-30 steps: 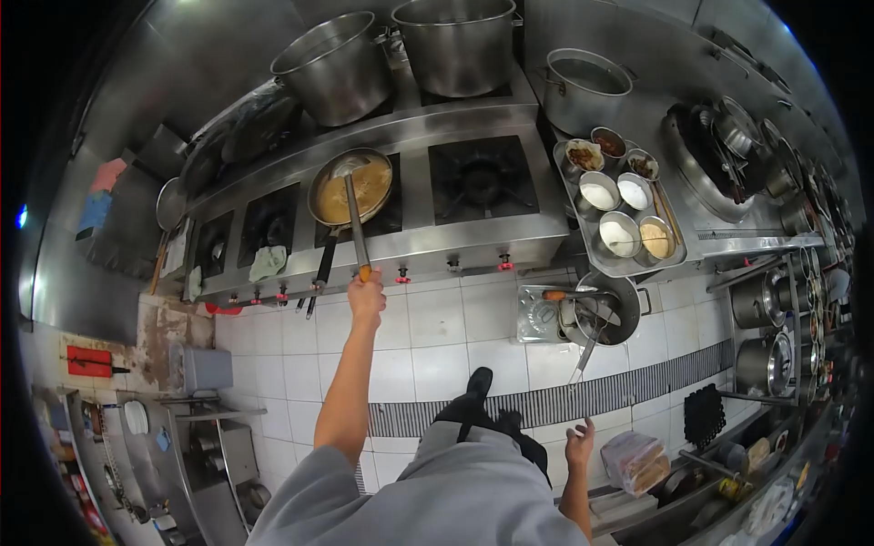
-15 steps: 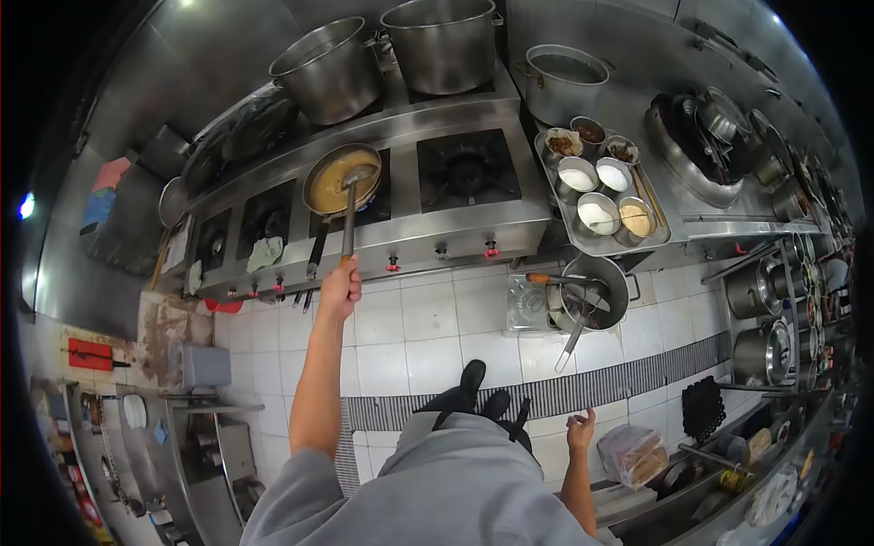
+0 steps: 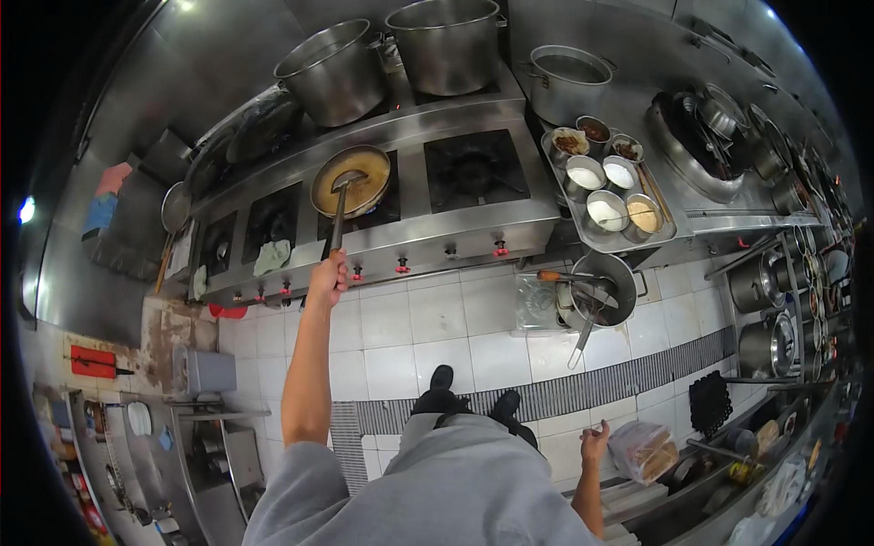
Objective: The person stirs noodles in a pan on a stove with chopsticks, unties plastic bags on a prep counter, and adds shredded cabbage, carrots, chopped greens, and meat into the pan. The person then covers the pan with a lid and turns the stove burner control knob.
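My left hand is wrapped round the handle of a long metal ladle. The ladle's bowl lies in yellow-brown liquid inside a frying pan on a stove burner. The pan's own handle is mostly hidden behind the ladle and my hand. Down at my right side hangs my right hand, empty, its fingers loosely bent and apart. Nearest to it is a clear plastic bag with brown contents.
Two large pots stand behind the stove. At right, a tray bears several seasoning containers. A floor-level pot holds utensils. A drain grate crosses the tiles. Shelves flank the left.
The ladle's bowl has shifted left within the pan, and my left hand has moved slightly left and up. My feet have shifted and stand farther apart; my right hand has moved slightly down and right.
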Motion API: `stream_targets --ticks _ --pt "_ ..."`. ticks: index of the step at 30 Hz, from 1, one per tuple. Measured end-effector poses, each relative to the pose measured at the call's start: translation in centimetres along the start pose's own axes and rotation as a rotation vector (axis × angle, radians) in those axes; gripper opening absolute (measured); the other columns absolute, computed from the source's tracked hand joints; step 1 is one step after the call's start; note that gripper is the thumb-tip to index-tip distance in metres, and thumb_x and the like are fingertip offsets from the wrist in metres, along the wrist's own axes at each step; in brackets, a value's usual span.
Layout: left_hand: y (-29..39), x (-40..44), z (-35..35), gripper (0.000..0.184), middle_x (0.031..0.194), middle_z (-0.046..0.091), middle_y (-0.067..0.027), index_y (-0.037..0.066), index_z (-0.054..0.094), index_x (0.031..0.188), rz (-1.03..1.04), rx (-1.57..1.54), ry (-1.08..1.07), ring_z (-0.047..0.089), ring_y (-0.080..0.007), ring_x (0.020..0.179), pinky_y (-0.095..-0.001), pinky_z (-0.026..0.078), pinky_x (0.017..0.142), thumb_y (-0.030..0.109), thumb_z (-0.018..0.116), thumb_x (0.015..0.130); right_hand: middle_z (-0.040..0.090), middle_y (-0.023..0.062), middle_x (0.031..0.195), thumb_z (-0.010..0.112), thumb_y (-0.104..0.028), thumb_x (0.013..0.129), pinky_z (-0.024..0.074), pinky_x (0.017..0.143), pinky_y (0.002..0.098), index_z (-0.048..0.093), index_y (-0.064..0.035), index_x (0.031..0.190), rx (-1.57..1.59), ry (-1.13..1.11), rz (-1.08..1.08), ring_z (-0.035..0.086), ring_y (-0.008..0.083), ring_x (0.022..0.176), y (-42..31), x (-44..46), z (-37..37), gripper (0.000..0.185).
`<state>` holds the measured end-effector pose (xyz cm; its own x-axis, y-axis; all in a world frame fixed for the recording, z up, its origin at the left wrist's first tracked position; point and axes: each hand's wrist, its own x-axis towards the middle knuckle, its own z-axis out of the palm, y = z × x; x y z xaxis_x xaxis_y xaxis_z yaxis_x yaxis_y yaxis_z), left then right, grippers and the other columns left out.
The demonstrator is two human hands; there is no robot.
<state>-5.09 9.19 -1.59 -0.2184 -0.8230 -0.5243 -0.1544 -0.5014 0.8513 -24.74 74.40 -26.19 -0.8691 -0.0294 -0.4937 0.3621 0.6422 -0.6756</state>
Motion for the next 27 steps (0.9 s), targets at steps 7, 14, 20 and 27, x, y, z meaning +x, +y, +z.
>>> stream_targets --ticks 7,14,20,27 --pt "1.6 2.8 -1.9 0.022 0.059 0.042 0.0058 0.011 0.052 0.080 0.008 0.025 -0.071 0.033 -0.0034 0.042 -0.0202 0.023 0.035 0.028 0.063 0.089 0.061 0.0109 0.085 0.055 -0.005 0.079 0.0473 0.068 0.0291 0.032 0.0015 0.139 0.107 0.045 -0.067 0.060 0.0164 0.071 -6.6 -2.5 5.1 0.064" --pt "4.3 -2.0 -6.9 0.027 0.057 0.040 0.0064 0.009 0.054 0.087 -0.012 -0.102 -0.176 0.031 -0.0020 0.039 -0.0193 0.021 0.033 0.035 0.059 0.093 0.059 0.0081 0.093 0.054 -0.001 0.089 0.0487 0.072 0.0262 0.034 -0.0018 0.140 0.382 -0.001 -0.378 0.056 0.0120 0.081 -18.0 -8.6 12.1 0.055" --pt "3.0 -2.1 -11.1 0.036 0.054 0.038 0.0059 0.008 0.055 0.093 -0.238 -0.719 -0.555 0.029 -0.0013 0.034 -0.0169 0.022 0.028 0.042 0.045 0.099 0.064 0.0089 0.096 0.055 -0.001 0.089 0.0491 0.075 0.0255 0.047 -0.0035 0.131 0.164 -0.258 -0.534 0.060 0.0127 0.085 -29.9 -13.2 18.3 0.044" --pt "-3.3 -4.2 -7.8 0.057 0.053 0.042 0.0009 0.006 0.051 0.107 -0.273 -1.215 -0.964 0.036 -0.0075 0.035 -0.0218 0.028 0.030 0.057 0.029 0.098 0.066 0.0095 0.102 0.061 -0.025 0.092 0.0479 0.084 0.0298 0.052 -0.0069 0.128 0.164 -0.983 -0.647 0.061 0.0168 0.097 -44.2 -19.4 31.9 0.041"
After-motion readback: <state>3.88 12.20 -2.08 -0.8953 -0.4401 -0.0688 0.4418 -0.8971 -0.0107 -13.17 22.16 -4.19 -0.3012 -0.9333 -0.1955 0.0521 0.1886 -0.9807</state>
